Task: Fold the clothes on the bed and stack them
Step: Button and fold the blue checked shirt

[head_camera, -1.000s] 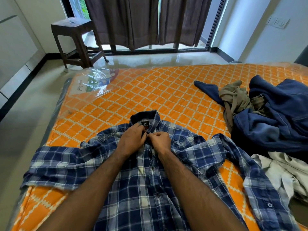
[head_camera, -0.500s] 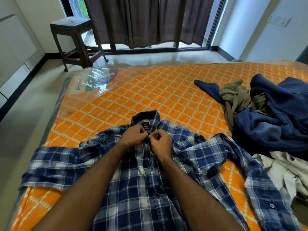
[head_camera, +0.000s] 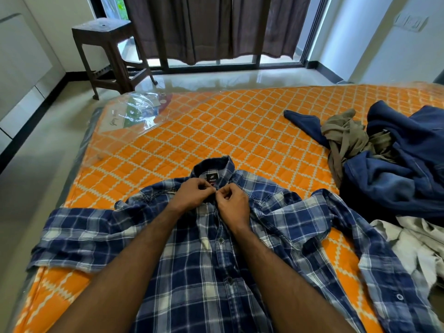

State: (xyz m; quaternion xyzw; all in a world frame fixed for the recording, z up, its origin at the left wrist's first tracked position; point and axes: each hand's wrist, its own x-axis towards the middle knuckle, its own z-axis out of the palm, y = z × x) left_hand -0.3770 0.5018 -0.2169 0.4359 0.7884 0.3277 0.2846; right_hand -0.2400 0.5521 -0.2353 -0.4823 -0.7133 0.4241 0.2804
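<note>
A blue and white plaid shirt (head_camera: 192, 272) lies face up on the orange patterned bed (head_camera: 216, 131), sleeves spread to both sides. My left hand (head_camera: 194, 192) and my right hand (head_camera: 231, 204) meet just below the collar, each pinching the shirt's front edge at the top button. To the right lies a pile of unfolded clothes: a dark blue garment (head_camera: 396, 169), an olive one (head_camera: 346, 133) and a pale grey one (head_camera: 418, 239).
A dark wooden stool (head_camera: 108, 51) stands on the glossy floor beyond the bed's far left corner. Brown curtains (head_camera: 216, 27) hang before a glass door. Clear plastic wrap (head_camera: 134, 111) covers the mattress's far left corner.
Both hands stay at the collar; the fingers have curled tighter around the top button area. The view has shifted slightly.
</note>
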